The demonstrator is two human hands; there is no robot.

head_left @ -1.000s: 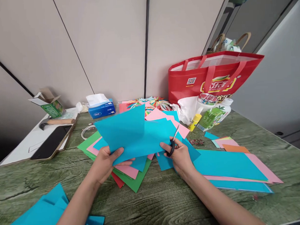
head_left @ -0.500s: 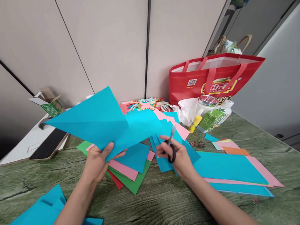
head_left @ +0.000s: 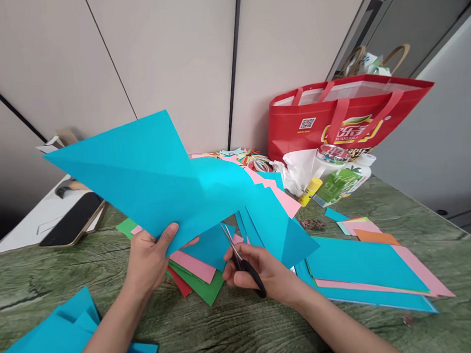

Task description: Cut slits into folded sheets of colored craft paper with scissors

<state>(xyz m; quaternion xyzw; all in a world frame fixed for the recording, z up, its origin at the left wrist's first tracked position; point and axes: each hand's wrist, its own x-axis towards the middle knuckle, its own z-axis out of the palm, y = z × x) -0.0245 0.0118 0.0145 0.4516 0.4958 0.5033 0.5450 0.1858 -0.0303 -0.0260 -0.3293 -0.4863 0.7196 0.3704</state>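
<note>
A large sheet of blue paper, creased and curving to the right, is pinched along its lower edge by my left hand. The thumb lies on top of the sheet and the other fingers are under it. Black-handled scissors sit in my right hand, blades slightly parted and pointing up and left, just below the sheet's lower edge and apart from it. Beneath the sheet lie stacked green, pink and red papers with more blue ones.
Blue paper pieces lie at the lower left, a blue-and-pink stack at the right. A dark phone is on the left. Along the back stand a red bag, a yellow glue stick and a green carton.
My right hand has moved down and left with the scissors, whose blades have swung from pointing up to up-left. The blue sheet has shifted slightly left and up.
</note>
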